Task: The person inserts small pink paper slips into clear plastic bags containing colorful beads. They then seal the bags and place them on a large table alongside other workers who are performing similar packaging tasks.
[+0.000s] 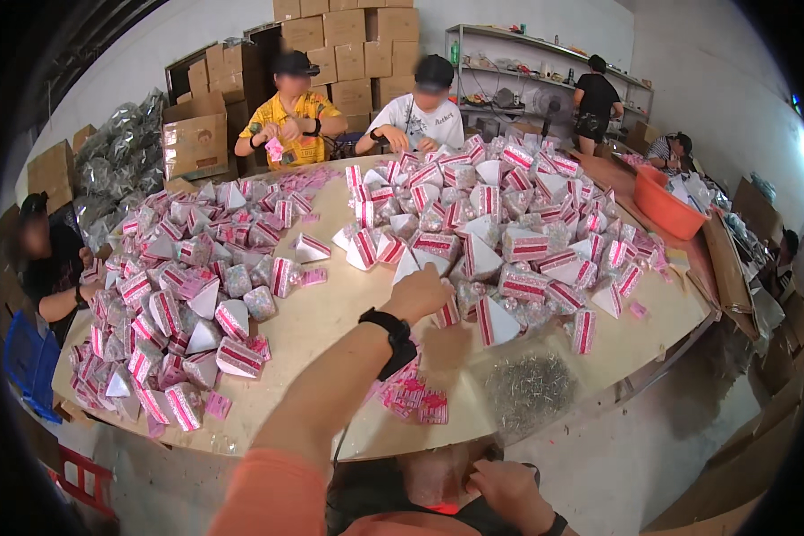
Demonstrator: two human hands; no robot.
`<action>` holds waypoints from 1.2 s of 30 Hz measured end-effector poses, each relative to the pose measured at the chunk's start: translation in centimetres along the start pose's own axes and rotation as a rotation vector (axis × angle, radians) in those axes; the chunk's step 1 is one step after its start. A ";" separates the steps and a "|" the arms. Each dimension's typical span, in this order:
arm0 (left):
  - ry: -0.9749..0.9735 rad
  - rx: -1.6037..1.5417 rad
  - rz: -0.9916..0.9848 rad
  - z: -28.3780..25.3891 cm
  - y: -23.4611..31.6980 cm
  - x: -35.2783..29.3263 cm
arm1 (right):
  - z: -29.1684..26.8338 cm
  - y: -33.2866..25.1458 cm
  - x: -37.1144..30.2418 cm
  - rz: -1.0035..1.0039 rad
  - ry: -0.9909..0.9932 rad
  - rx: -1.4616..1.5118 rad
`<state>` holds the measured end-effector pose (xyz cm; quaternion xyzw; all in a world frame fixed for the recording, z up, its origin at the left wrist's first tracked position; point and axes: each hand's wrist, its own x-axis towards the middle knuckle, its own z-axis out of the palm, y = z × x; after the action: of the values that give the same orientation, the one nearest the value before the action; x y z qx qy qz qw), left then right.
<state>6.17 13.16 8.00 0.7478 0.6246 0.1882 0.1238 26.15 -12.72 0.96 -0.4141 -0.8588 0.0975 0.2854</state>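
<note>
My left hand (pixel 417 295) reaches over the table to the near edge of the right pile. Its fingers are closed at a white-sided, cake-slice-shaped piece (pixel 406 267); the fingertips are partly hidden. Around it lie many similar wedges (pixel 527 279) with pink-and-white striped sides and clear, glittery wrapping. Low in front of me, below the table edge, my right hand (pixel 511 491) is curled closed. What it holds, if anything, is hidden. Beside it, over my lap, is a pale, see-through object (pixel 433 478), too unclear to name.
Pink printed cards (pixel 411 397) and a clear tray of small metal pieces (pixel 531 390) lie near the table's front edge. Another wedge pile (pixel 179 304) covers the left side. An orange basin (pixel 668 204) stands at the right. Several people work around the table; cartons (pixel 353 54) are stacked behind.
</note>
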 end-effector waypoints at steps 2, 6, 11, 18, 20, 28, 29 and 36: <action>0.023 -0.035 -0.092 1.5 0.0 0.8 | -0.6 0.1 -0.6 -0.010 0.029 -0.034; 0.068 0.059 -0.093 3.8 0.5 1.0 | 0.6 1.6 -3.1 0.062 0.091 -0.026; 0.156 -0.019 -0.163 4.6 -0.1 1.4 | 1.9 2.9 -4.1 0.157 0.054 0.047; 0.186 -0.148 -0.262 4.5 -1.6 1.6 | 1.3 1.8 -2.9 0.152 0.097 0.191; 0.134 -0.229 -0.265 3.6 -2.0 1.6 | 1.1 1.5 -2.9 0.190 0.063 0.191; 0.011 -1.599 -0.224 0.8 -3.6 -4.6 | -1.4 -0.4 -0.3 0.250 0.108 0.299; -0.008 -1.694 -0.208 0.4 -3.6 -6.1 | -1.5 -0.2 0.0 0.215 0.116 0.303; 0.058 -2.037 -0.064 0.5 -3.4 -15.2 | -4.4 -3.0 5.4 0.214 0.017 0.431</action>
<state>1.09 -1.08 4.14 0.2650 0.1900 0.6450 0.6911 24.02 -10.81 7.96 -0.4331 -0.7670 0.3047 0.3624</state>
